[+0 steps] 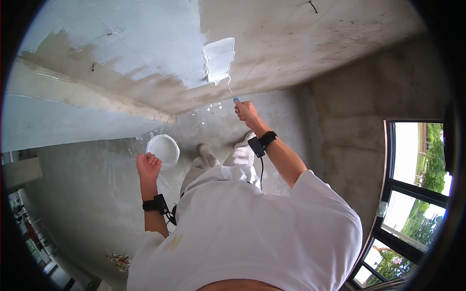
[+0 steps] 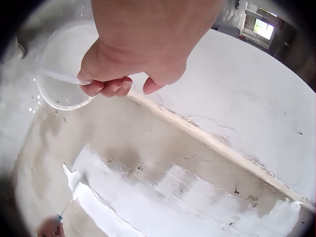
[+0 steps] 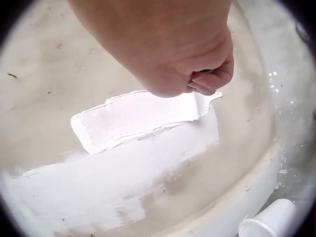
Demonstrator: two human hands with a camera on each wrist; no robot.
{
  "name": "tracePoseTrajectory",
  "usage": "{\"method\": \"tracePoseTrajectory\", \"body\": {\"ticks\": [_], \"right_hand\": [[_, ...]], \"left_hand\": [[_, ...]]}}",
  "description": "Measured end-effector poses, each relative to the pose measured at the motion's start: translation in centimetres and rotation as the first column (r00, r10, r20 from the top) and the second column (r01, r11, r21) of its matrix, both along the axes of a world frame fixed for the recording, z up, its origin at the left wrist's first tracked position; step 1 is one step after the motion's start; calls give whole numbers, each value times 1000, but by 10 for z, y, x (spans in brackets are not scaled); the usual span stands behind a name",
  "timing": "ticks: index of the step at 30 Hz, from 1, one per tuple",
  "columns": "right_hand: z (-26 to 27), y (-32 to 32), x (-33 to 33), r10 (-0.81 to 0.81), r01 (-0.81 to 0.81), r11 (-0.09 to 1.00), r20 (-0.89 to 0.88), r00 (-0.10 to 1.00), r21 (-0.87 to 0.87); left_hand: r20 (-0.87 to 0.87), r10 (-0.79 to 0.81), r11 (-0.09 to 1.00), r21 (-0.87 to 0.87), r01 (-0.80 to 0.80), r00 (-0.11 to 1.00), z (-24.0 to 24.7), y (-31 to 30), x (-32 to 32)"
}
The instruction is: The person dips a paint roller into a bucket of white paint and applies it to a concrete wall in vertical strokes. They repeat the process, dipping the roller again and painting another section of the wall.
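Note:
My right hand (image 1: 247,112) grips the blue handle of a small paint roller (image 1: 236,100). Its thin wire frame runs up to the white-coated roller head, which lies against the wall (image 1: 272,53) at the lower end of a fresh, thick white strip (image 1: 220,56). In the right wrist view the curled fingers hide the handle. My left hand (image 1: 149,165) holds a white bucket (image 1: 163,148) by its handle, the fingers curled round the pale strip in the left wrist view. White paint coats the bucket's inside.
Thinner white coating (image 1: 160,39) covers the wall's left part. A ledge (image 1: 97,94) juts out at the left. White splashes (image 1: 208,108) dot the concrete floor, close by my shoes (image 1: 205,151). Windows (image 1: 412,194) stand at the right, with debris (image 1: 120,261) behind at the lower left.

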State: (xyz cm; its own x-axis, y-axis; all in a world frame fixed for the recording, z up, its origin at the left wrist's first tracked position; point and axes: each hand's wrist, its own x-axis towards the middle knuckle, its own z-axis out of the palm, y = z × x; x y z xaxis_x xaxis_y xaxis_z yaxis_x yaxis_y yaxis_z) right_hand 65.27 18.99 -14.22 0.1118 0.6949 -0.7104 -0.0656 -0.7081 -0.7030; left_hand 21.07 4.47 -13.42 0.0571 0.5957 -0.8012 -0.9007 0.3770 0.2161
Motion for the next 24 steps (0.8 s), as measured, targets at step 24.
{"method": "tracePoseTrajectory", "body": {"ticks": [24], "right_hand": [[-251,33,-4,-31,54,961,90,995,-272]], "left_hand": [[-40,156,986,-60,-158,987,1,-60,-8]]}}
